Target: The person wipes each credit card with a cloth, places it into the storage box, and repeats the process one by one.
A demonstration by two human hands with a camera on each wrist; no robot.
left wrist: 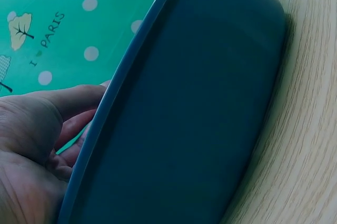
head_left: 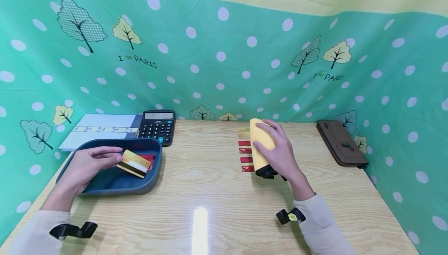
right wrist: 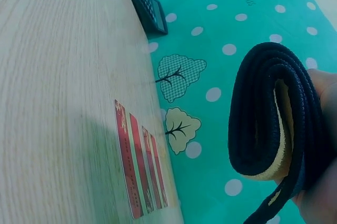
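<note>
My left hand [head_left: 87, 167] pinches a gold bank card [head_left: 134, 163] with a dark stripe, over the blue plastic bin [head_left: 154, 183]. Behind that card a red card [head_left: 150, 159] partly shows. In the left wrist view the bin's wall [left wrist: 179, 108] hides my fingertips and the card. A rolled yellow cloth item with black edging [head_left: 260, 146] is gripped by my right hand [head_left: 280, 150], raised above the table. The right wrist view shows its coiled black end [right wrist: 263, 113] and a loose strap. Just left of it lies a column of red and gold cards [head_left: 246, 159].
A calculator [head_left: 157, 124] lies behind the bin, against a pale folder [head_left: 101, 130]. At the back right is a brown zipped pouch [head_left: 343, 144]. A dotted green curtain [head_left: 220, 72] borders the wooden table [head_left: 210, 181].
</note>
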